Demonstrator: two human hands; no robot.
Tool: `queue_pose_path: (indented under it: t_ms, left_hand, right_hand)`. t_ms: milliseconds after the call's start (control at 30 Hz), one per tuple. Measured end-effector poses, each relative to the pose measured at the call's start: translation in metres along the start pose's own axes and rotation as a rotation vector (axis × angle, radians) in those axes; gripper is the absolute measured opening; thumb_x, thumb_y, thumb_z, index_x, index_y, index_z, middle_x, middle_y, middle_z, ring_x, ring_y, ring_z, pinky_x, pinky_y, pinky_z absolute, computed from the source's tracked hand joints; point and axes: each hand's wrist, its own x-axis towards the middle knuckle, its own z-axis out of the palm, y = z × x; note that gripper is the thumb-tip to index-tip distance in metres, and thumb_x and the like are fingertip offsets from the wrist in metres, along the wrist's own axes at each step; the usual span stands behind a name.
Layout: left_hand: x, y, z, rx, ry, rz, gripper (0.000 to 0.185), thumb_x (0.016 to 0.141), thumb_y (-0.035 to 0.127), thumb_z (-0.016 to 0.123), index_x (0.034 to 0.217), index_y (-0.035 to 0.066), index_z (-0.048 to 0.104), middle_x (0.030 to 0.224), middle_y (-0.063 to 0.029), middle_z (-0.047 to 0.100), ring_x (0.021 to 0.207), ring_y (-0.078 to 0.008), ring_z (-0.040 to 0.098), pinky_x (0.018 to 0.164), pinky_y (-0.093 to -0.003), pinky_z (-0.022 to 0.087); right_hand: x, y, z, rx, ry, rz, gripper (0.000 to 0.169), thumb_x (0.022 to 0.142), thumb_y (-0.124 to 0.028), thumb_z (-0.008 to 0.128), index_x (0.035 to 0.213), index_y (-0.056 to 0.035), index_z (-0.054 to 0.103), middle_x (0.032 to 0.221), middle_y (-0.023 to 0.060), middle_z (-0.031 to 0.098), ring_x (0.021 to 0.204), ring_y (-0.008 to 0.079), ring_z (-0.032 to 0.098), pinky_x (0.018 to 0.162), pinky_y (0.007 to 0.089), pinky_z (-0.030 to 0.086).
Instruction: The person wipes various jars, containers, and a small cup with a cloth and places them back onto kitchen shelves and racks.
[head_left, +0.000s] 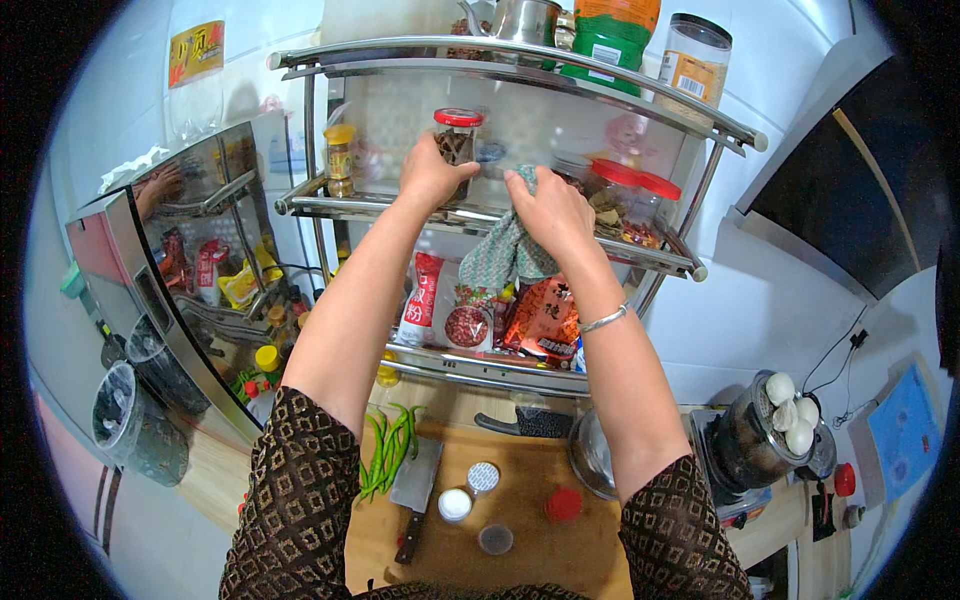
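Observation:
My left hand (433, 174) grips a glass jar with a red lid (458, 118) and dark dried contents, at the middle shelf (352, 206) of a steel rack. In my right hand (553, 208) is a bunched green and grey cloth (499, 251), hanging over the front rail of that shelf. Right of the cloth stand jars with red lids (616, 174), holding dried leaves and red spices. A small spice bottle with a yellow cap (340, 161) stands at the shelf's left end. Spice packets (469, 319) fill the shelf below.
Below lies a wooden board (450, 559) with green chillies (391, 450), a cleaver (416, 476), small round containers (454, 505) and a red lid (562, 504). Behind it is a black knife (525, 423). A pot with eggs (757, 442) stands right, a plastic-lined bin (139, 435) left. Above, the top shelf carries a kettle (525, 21).

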Motion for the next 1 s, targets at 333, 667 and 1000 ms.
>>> queue_pose_path:
  t_ms: [333,667,1000]
  left_hand:
    - [0.021,-0.020,0.010,0.012,-0.194,-0.076,0.053,0.060,0.022,0.079,0.097,-0.005,0.054,0.092,-0.0176,0.062,0.084,-0.0252,0.061,0.075,-0.0341,0.046]
    - [0.020,-0.024,0.013,0.271,-0.156,-0.149,0.055,0.065,0.034,0.071,0.101,-0.003,0.055,0.099,-0.0204,0.060,0.091,-0.0333,0.058,0.077,-0.0376,0.046]
    - [-0.051,-0.009,-0.026,0.068,0.401,0.504,0.062,0.073,0.031,0.061,0.120,-0.001,0.039,0.118,-0.0249,0.044,0.111,-0.0343,0.044,0.093,-0.0379,0.035]
  right_hand:
    - [-0.001,0.009,0.008,0.113,0.026,-0.061,0.049,0.080,-0.051,0.044,0.084,-0.0032,0.056,0.082,0.0239,0.060,0.083,0.0404,0.056,0.071,0.0456,0.043]
    - [-0.047,0.035,0.007,1.003,0.026,-0.161,0.036,0.087,-0.035,0.053,0.097,-0.0003,0.056,0.079,0.0015,0.058,0.074,0.0079,0.047,0.069,0.0249,0.041]
    - [-0.200,0.096,0.020,0.919,-0.382,0.283,0.036,0.089,-0.026,0.050,0.112,0.0009,0.051,0.101,0.0025,0.056,0.092,0.0099,0.048,0.084,0.0249,0.038]
